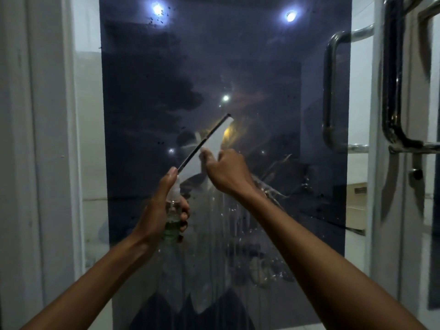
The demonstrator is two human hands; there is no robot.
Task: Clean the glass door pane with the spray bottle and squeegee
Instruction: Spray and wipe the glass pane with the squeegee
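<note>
Holding the squeegee (pixel 215 136) in the right hand (pixel 226 170), grip clamped on its white body, fingers curled round the lower part. Running the black rubber blade up and to the right from that grip, long axis tilted on a diagonal, low end nearly meeting the thumb of the left hand (pixel 157 210), high end well above both hands. Cannot tell whether the blade is pressing flat on the pane or standing just off it.

Wrapping the left hand round the spray bottle (pixel 172 217), grip clamped on its clear body, nozzle end pointing up toward the blade's low tip. Keeping the bottle just below and left of the right grip, close enough to crowd a downward pull.

Facing the glass door pane (pixel 226 67), dark and reflective, straight ahead of both grips. Showing wet streaks and drips below and to the right of the right grip, drier glass with specks above. Judging the right hand the nearer one for the wiping stroke.

Leaving open room upward and leftward to the white frame (pixel 54 139); standing closer on the right, the steel door handle (pixel 331 91), an edge to stop short of.
</note>
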